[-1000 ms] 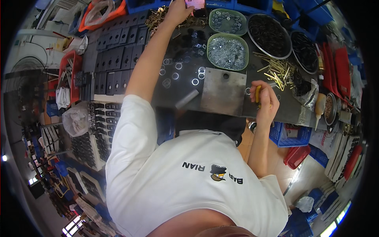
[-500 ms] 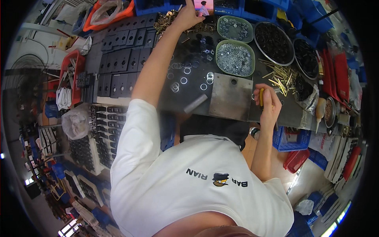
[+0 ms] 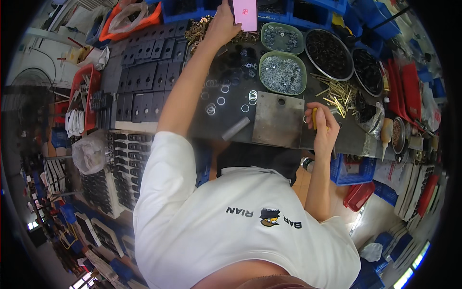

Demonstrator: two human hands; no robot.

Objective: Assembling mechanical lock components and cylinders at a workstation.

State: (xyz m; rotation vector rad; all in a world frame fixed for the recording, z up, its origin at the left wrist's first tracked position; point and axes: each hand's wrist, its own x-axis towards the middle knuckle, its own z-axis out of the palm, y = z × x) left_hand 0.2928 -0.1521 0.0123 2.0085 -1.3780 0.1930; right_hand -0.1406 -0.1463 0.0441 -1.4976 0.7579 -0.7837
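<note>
My left hand [image 3: 224, 25] reaches to the far side of the bench, its fingers closed on the left edge of a phone [image 3: 246, 17] with a lit pink screen. Near the bench's front edge, my right hand [image 3: 325, 126] is closed around a yellow-handled tool [image 3: 314, 118]; the palm hides most of it, so its kind is unclear. Just left of that hand lies a square metal plate [image 3: 278, 120] with a hole near its far edge. Bright metal rings [image 3: 221, 100] are scattered farther left, and a short grey bar [image 3: 236, 128] rests beside the plate.
Two green trays of small metal parts [image 3: 283, 73] stand behind the plate. Round pans of black parts [image 3: 329, 54] and loose brass pins [image 3: 339, 98] are to the right. Rows of dark drilled blocks [image 3: 151, 74] cover the left, near a red basket [image 3: 85, 96]. Blue bins line the back.
The phone has come slightly nearer, and its screen has changed from a picture to a plain pink display with an icon. My right hand keeps its hold and has barely moved.
</note>
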